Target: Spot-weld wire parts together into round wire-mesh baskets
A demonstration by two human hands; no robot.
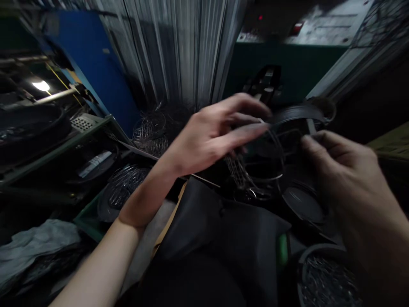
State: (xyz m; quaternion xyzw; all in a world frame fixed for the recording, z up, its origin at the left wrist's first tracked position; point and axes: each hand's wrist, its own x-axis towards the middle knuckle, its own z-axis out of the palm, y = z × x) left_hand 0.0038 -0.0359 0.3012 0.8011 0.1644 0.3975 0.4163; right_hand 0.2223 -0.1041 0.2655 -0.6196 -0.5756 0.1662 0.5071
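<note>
My left hand [220, 132] reaches across the middle, blurred, with thumb and fingers closed around the edge of a thin wire hoop [283, 155]. Below those fingers hangs a piece of wire mesh [237, 171]; whether it belongs to the hoop I cannot tell. To the right, my right hand [341, 166] is pinched, thumb against finger. A pale flat strip [311, 126] shows just above its fingertips, but what the pinch holds is too dark and blurred to make out. More bent wire [252, 194] lies under the hoop, over a dark apron [230, 238] on my lap.
A bin of small metal pieces [329, 277] stands at lower right, near a round dark container [303, 202]. Wire mesh pieces [153, 132] are heaped by the corrugated wall [179, 55]. At left are a metal shelf [64, 153], a green crate [91, 217] and grey cloth [41, 238].
</note>
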